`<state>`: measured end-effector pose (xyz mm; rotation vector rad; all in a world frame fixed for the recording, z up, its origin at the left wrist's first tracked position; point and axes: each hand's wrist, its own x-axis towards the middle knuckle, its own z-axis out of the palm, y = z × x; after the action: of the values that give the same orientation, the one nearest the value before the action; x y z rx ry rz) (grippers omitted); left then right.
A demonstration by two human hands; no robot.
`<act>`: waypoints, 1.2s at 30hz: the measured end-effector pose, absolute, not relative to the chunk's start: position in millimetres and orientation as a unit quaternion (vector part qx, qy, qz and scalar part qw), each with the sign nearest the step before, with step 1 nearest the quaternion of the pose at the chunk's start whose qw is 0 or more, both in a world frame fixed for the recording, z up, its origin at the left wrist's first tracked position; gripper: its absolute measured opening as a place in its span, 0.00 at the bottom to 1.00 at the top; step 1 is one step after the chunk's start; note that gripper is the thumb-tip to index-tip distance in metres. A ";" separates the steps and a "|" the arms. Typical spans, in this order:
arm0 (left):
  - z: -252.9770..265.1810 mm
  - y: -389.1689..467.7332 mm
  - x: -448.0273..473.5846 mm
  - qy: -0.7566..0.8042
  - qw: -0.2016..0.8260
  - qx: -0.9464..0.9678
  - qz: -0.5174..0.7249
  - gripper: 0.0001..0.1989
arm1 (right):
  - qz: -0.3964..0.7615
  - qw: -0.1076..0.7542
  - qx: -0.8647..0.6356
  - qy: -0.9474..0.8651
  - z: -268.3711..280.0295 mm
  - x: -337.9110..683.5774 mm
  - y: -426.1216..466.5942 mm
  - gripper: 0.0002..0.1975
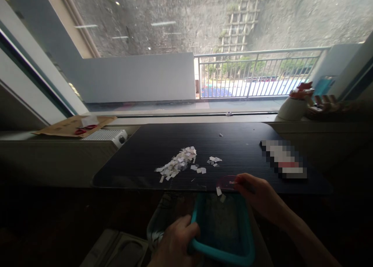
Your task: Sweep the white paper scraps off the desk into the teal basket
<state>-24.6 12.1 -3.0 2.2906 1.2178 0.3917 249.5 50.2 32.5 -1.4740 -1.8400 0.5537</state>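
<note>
My left hand (180, 236) is closed around the left rim of a turquoise plastic bin (251, 236), held below the table's front edge. Over the edge above it, my right hand (259, 191) pinches a thin, see-through, pinkish round piece (224, 181); blur hides what exactly it is. Two small paper scraps (218, 191) are at the table's edge, just above the opening of the bin. A heap of cut paper scraps (178, 161) lies on the dark table (140, 146), with a smaller cluster (215, 159) to its right. The bin's inside is dim.
A pixelated rectangular object (284, 160) lies on the table's right side. At the left stand a white ridged box (107, 136) and a brown paper envelope (72, 126) on the ledge. A white vase (291, 107) sits by the window at right.
</note>
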 end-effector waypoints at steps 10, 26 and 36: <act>-0.2 9.2 -21.5 0.449 0.251 0.843 0.157 0.11 | 0.204 0.359 -0.577 -0.705 36.0 255.3 39.2 0.08; -11.8 10.4 -13.6 0.429 0.234 0.868 0.085 0.12 | 0.125 0.397 -0.622 -0.663 37.1 242.8 83.7 0.10; -13.4 11.2 -12.9 0.426 0.204 0.880 0.052 0.11 | 0.094 0.372 -0.658 -0.648 45.5 234.6 93.0 0.09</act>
<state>-12.9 11.2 -13.4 2.4545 1.1880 0.1448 234.6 93.0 45.5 -1.6861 -1.6605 0.2403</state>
